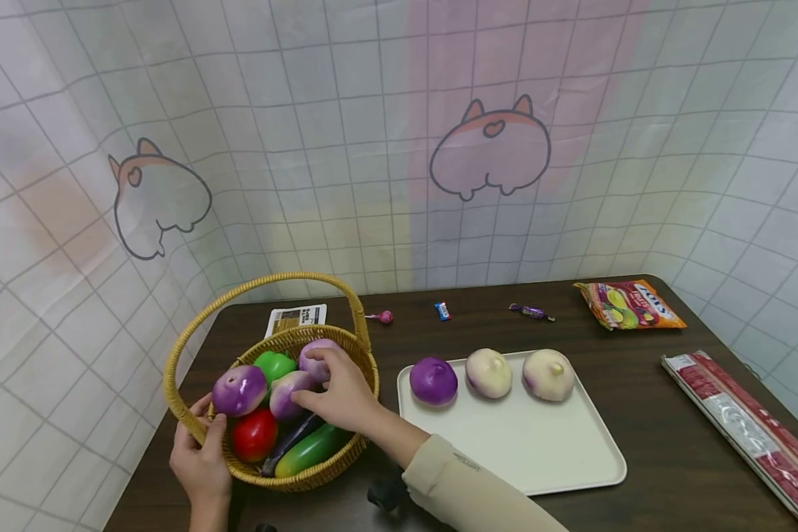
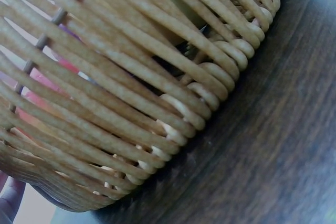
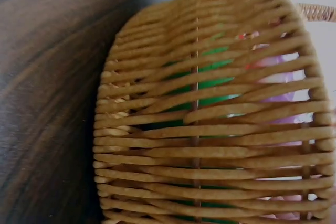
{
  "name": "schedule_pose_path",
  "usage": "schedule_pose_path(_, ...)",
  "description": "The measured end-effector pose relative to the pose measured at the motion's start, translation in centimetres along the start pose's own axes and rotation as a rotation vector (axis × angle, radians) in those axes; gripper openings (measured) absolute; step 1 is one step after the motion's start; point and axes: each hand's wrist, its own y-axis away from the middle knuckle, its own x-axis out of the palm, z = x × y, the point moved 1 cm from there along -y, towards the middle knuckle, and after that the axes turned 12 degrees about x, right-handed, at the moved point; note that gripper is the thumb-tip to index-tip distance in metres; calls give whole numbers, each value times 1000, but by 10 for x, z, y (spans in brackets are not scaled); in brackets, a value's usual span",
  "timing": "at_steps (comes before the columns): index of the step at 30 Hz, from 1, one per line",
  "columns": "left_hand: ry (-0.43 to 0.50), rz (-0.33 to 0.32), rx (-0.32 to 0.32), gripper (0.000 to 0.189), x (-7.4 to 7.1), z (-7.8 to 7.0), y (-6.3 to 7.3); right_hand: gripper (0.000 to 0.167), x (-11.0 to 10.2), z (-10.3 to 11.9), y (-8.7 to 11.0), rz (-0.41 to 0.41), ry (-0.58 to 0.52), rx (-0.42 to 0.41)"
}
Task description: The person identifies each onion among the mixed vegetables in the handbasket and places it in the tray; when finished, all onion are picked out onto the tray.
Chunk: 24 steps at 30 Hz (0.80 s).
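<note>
Head view shows the wicker basket (image 1: 319, 474) at the near left of the table (image 1: 638, 403), close to the table's left edge. A narrow strip of wood parts its right wall from the white tray (image 1: 505, 443), and more open wood runs from the tray's right edge to a long red packet (image 1: 745, 436).

Inside the basket sit three purple-and-white turnips: the left turnip (image 1: 239, 391) against the left rim, the middle turnip (image 1: 282, 400), and the far turnip (image 1: 310, 366) towards the far right. All three are roundish, so I can't pick out a long axis; the left turnip has its small round mark facing up. An eggplant (image 1: 291, 442) and a cucumber (image 1: 312, 452) lie slanting from near left to far right, beside a tomato (image 1: 254, 436). The handle (image 1: 273, 279) arches high over the left and far sides.

The right hand (image 1: 346, 391) reaches over the right rim, thumb apart from the fingers, the thumb at the middle turnip and the fingers over the far one. How firmly it touches either, I can't tell. The left hand (image 1: 202, 458) grips the left rim beside the handle's foot. In both wrist views, woven wall fills most of the picture.
</note>
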Motion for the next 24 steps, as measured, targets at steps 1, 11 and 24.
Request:
schedule_pose_path(1, 3, 1, -1, 18, 0, 0, 0, 61, 1, 0, -2, 2, 11, 7)
schedule_pose_path(11, -4, 1, 4, 19, 0, 3, 0, 75, 7, -1, -13, 173, 179, -14)
schedule_pose_path(24, 5, 0, -4, 14, -1, 3, 0, 71, 8, -1, -11, 185, 175, -15)
